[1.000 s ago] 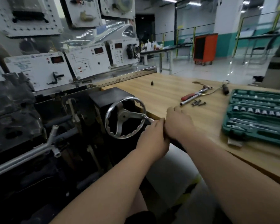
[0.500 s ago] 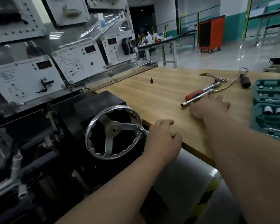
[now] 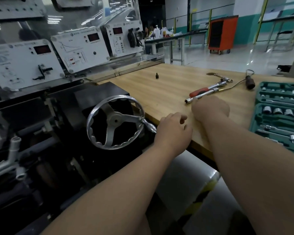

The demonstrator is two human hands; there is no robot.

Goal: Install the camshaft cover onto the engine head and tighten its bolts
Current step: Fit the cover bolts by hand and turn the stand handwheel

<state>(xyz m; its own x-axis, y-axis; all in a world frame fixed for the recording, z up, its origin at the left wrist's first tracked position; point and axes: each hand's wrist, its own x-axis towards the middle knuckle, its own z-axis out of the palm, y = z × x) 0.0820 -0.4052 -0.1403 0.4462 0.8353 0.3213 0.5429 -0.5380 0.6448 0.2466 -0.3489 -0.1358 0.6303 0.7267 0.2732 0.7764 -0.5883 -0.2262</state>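
a: where are the hands?

b: the left hand (image 3: 174, 131) lies at the near edge of a wooden table (image 3: 159, 92), fingers loosely curled with nothing visible in them. the crank handle (image 3: 148, 126) of a chrome handwheel (image 3: 115, 122) ends right against that hand's outer side. the right hand (image 3: 210, 109) reaches further over the table, its back to the camera, so i cannot tell whether its hidden fingers are spread or pinching something.

a: and the camshaft cover?

b: i cannot make it out. the dark engine rig (image 3: 41, 167) fills the left side, too dim to pick out a cover or head. no bolts show either (only a small dark piece (image 3: 157, 76) alone, well apart from both hands).

a: what's near the right hand?

b: a red-handled ratchet (image 3: 202, 91) whose extension tip lies just beside the knuckles, and an open green socket case (image 3: 278, 106) to the right.

a: what could go wrong?

b: my judgement: a careless reach could nudge the round extension and send it rolling toward the table edge. small fasteners picked up blind could slip and drop between table and rig. the left hand could bump the crank handle, turning the wheel and shifting the engine. and in light this dim, a wrong socket is easy to grab.
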